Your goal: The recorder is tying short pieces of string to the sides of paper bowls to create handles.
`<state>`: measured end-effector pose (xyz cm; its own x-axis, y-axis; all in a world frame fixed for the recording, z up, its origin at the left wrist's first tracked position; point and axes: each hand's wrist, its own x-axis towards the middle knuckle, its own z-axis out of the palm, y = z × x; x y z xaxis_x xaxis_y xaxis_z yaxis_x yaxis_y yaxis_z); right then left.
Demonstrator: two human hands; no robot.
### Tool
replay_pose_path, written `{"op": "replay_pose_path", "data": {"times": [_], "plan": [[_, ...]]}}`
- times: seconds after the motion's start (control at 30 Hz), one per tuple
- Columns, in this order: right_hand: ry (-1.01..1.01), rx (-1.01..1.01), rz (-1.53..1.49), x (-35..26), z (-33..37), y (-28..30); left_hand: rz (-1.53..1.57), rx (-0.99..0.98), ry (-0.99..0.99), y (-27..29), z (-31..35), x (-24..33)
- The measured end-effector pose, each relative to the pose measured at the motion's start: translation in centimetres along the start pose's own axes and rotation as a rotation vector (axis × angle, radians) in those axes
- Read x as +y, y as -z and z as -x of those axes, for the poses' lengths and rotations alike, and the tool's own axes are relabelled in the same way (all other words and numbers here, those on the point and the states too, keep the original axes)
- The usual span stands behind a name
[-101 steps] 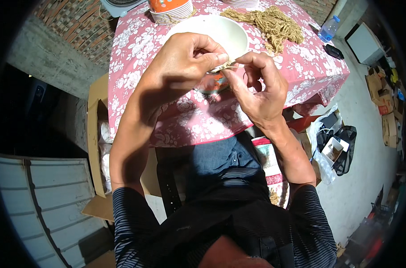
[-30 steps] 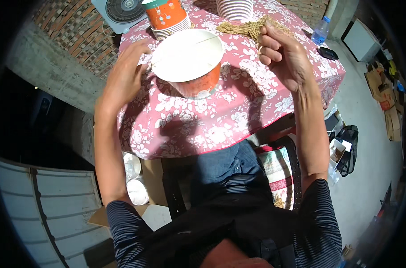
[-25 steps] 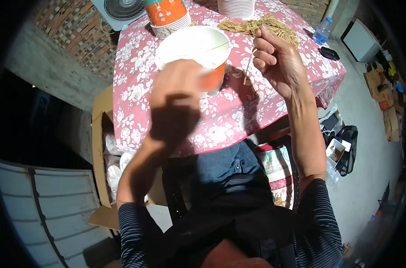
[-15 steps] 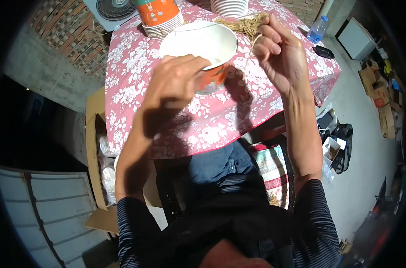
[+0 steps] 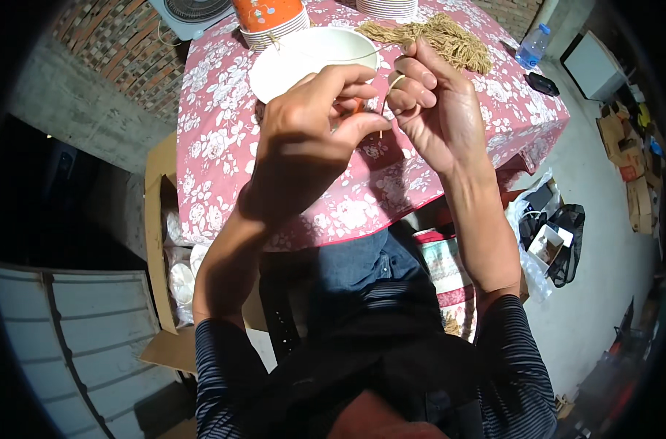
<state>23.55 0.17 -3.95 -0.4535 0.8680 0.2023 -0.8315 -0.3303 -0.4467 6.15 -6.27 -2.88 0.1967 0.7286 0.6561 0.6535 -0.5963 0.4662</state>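
Note:
My right hand (image 5: 432, 110) is raised over the table and pinches a thin tan cord (image 5: 385, 110) whose short end hangs below my fingers. My left hand (image 5: 311, 124) sits just to its left, thumb and forefinger closing on the same cord. Behind both hands stands a paper bowl, white inside and orange outside (image 5: 304, 51). A heap of the same tan cords (image 5: 439, 36) lies at the far side of the table with the pink flowered cloth (image 5: 223, 146).
A stack of orange paper bowls (image 5: 271, 18) and a stack of white ones (image 5: 383, 7) stand at the table's far edge, with a fan (image 5: 194, 11) behind. A plastic bottle (image 5: 532, 47) and a dark phone (image 5: 544, 83) lie right. An open cardboard box (image 5: 165, 256) stands left.
My left hand left the bowl's side and came up to meet my right hand. My right hand drew one cord off the heap and lifted it in front of the bowl.

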Motion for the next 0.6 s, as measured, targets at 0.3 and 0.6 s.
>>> {"op": "replay_pose_path", "data": {"times": [0.3, 0.6], "plan": [[0.087, -0.053, 0.399, -2.2, -0.8, 0.9, 0.358, -0.232, 0.329, 0.4, -1.4, -0.2], [0.446, 0.054, 1.246, -1.3, 4.1, 0.8, 0.198, -0.227, 0.04, -0.1, -1.4, -0.2]]}}
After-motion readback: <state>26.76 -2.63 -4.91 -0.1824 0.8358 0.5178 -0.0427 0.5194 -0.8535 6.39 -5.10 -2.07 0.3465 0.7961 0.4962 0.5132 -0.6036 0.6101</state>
